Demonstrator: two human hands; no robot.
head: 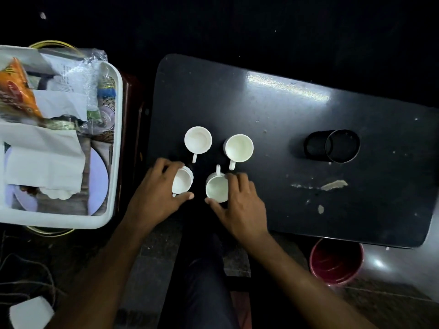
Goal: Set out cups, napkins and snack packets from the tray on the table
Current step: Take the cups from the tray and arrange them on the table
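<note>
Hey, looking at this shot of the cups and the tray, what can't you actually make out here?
All in the head view:
- Near-left cup: its handle and left side are covered by the left hand.
- Near-right cup: its right rim is under the right hand.
- Tray: cut off by the left edge; napkins cover what lies beneath.
- Orange snack packet: blurred, print unreadable.
- Black holder: inside too dark.

Left hand (158, 193) and right hand (240, 205) curled, gripping.

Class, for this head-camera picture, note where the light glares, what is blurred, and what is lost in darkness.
Head view: a bright strip of glare lies on the dark table; the orange snack packet in the tray is smeared by blur; the surroundings beyond the table are almost black, while the white cups stand out clearly.
</note>
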